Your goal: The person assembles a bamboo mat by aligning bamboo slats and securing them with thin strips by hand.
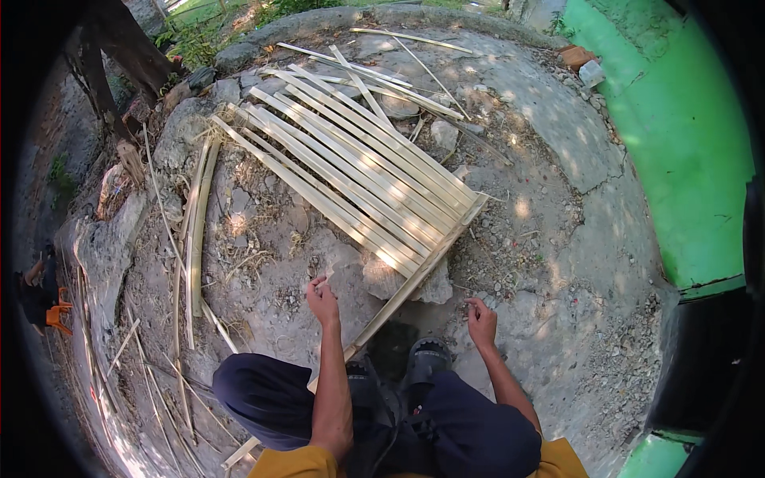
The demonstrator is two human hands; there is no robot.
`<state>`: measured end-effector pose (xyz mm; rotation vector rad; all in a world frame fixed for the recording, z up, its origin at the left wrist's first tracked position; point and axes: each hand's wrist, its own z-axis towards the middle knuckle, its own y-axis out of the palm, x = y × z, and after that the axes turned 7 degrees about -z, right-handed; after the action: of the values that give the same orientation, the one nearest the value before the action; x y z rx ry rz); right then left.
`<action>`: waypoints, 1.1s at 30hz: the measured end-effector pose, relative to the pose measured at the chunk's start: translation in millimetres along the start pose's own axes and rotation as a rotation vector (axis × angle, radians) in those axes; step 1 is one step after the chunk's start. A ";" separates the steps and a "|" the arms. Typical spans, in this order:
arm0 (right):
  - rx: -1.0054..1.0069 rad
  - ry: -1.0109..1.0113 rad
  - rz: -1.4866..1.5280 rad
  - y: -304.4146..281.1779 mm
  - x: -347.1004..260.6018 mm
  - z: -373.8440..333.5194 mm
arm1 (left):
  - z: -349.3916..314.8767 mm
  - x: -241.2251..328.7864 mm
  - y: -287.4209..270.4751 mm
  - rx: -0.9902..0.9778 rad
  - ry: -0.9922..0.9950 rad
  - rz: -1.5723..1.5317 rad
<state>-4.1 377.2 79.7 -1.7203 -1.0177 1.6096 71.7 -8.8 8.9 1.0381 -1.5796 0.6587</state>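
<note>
Several pale split bamboo slats lie side by side on the ground ahead, their near ends meeting a long bamboo crosspiece. The crosspiece runs slantwise toward my legs and passes behind my left forearm. My left hand hovers left of the crosspiece, index finger out and the others loosely bent, with nothing I can make out in it. To the right of the crosspiece is my right hand, fingers loosely curved and apart, holding nothing visible. A stone sits beneath the slats' near ends.
Loose bamboo strips lie to the left, others beyond the slats. A tree trunk stands at far left. Rocks and rubble dot the uneven ground. A green painted surface borders the right.
</note>
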 end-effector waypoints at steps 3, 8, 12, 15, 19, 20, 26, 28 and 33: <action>-0.045 -0.266 0.032 -17.5 20.3 -16.8 | -11.8 14.0 19.2 -0.069 0.005 0.075; -0.202 -0.288 -0.103 -60.6 18.1 -12.0 | -29.0 14.4 46.6 -0.212 -0.001 -0.116; -0.297 -0.280 -0.217 -93.1 -2.2 -4.7 | -57.8 8.7 68.5 -0.261 -0.051 -0.093; -0.342 -0.244 -0.274 -103.7 -37.7 -6.2 | -69.8 2.7 63.8 -0.337 -0.154 -0.114; -0.377 -0.293 -0.334 -91.3 -63.5 -14.6 | -66.9 4.7 67.1 -0.340 -0.129 -0.046; -0.427 -0.354 -0.340 -78.8 -64.3 -16.3 | -64.3 7.3 71.4 -0.340 -0.102 -0.043; -0.671 -0.382 -0.332 -45.3 -52.8 -63.4 | -54.8 0.4 51.8 -0.641 -0.261 -0.005; -0.566 -0.322 -0.177 -74.8 -7.7 -76.0 | -64.7 14.4 57.7 -0.665 -0.350 0.070; -0.148 0.230 -0.337 -171.2 125.2 -147.9 | -35.9 27.2 35.4 -0.694 -0.384 0.228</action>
<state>115.3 588.9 167.8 -1.6736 -1.2565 1.1236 56.6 30.1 48.1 0.4766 -2.0707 0.0194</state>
